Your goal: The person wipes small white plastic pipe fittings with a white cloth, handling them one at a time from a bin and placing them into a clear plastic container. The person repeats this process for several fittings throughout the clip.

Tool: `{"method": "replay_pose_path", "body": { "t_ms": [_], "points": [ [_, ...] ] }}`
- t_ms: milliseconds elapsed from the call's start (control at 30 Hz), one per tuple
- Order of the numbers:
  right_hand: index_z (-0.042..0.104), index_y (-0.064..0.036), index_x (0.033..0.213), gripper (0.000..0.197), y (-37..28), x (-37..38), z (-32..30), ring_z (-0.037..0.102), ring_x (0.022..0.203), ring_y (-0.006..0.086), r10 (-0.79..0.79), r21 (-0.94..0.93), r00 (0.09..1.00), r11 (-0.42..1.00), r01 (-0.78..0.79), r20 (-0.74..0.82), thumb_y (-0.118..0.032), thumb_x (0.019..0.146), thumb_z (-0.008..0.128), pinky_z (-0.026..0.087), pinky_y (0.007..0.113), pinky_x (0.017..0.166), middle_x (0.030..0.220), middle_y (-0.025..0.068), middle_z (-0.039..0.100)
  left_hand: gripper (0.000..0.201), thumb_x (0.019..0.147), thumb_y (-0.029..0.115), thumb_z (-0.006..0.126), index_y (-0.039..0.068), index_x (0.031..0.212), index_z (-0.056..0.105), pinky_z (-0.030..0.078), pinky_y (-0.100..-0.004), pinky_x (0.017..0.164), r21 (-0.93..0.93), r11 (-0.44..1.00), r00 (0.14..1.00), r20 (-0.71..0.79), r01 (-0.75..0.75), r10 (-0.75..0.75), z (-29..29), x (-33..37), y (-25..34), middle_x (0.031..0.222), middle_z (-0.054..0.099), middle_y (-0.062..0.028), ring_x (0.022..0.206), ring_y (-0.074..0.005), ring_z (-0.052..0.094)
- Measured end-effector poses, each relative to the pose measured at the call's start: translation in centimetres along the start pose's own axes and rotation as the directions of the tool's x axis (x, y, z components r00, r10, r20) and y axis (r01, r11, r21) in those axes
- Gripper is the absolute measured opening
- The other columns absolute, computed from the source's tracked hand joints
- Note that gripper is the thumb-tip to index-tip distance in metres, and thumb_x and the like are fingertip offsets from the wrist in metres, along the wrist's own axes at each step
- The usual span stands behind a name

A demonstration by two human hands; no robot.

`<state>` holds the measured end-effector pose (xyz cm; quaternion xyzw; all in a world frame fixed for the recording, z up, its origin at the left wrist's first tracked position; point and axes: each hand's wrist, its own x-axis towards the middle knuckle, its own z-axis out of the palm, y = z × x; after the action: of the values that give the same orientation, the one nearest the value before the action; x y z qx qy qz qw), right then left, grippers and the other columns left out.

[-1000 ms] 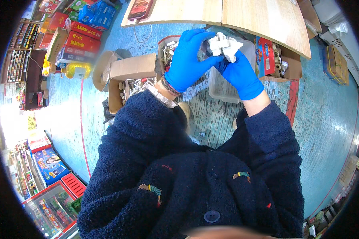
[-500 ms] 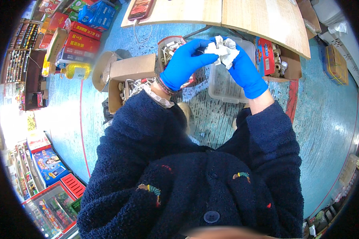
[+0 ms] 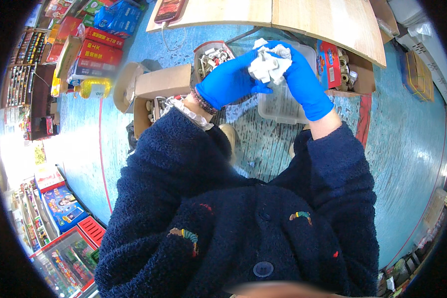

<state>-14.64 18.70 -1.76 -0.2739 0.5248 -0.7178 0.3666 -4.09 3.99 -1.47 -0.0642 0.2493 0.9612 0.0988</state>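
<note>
Both my hands wear blue gloves and are raised together in front of me, above the floor boxes. A crumpled white wad [image 3: 270, 64] of paper or cloth sits between them. My right hand [image 3: 303, 84] is closed round the far right side of it. From the left, my left hand [image 3: 229, 83] presses its fingers against the wad, with the fingertips partly behind it. Whether something smaller is wrapped inside the wad is hidden. Below my hands stands a translucent plastic bin [image 3: 278, 111]. Left of it is a carton of white fittings [image 3: 214, 58].
A wooden table [image 3: 238, 14] with a phone [image 3: 169, 11] on a cable stands at the far side. An open cardboard box [image 3: 163, 82] lies left, and a red and blue box [image 3: 328, 64] right. Stacked red boxes [image 3: 100, 52] and a glass-topped case [image 3: 64, 258] line the left.
The white wad has moved slightly left and nearer and shows more of itself. My left hand has shifted lower, its fingers now pressed to the wad.
</note>
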Motion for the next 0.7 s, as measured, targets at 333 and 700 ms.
{"method": "replay_pose_path", "body": {
  "t_ms": [333,700],
  "points": [
    [0.055,-0.0048,0.112,0.027,1.0,0.4,-0.5,0.056,0.094,0.0128,-0.049,-0.089,0.95,0.996,0.023,-0.31,-0.009,0.086,0.05,0.045,0.024,0.082,0.104,0.0047,0.059,0.038,0.09,0.031,0.05,0.007,0.12,0.051,0.045,-0.0441,0.089,0.228,0.968,0.994,0.055,-0.101,0.091,-1.4,1.1,0.8,0.112,0.058,-0.0106,0.099,-0.0239,0.056],
    [0.053,-0.0038,0.107,0.026,2.6,0.7,1.0,0.054,0.094,0.014,-0.187,-0.06,0.918,0.982,0.178,-0.351,-0.011,0.083,0.06,0.045,0.027,0.081,0.1,0.0062,0.057,0.036,0.091,0.029,0.047,0.006,0.12,0.05,0.045,-0.0446,0.085,0.183,0.977,0.977,-0.156,-0.112,0.142,-0.3,0.7,0.1,0.113,0.057,-0.0108,0.102,-0.0267,0.055]
  ]
}}
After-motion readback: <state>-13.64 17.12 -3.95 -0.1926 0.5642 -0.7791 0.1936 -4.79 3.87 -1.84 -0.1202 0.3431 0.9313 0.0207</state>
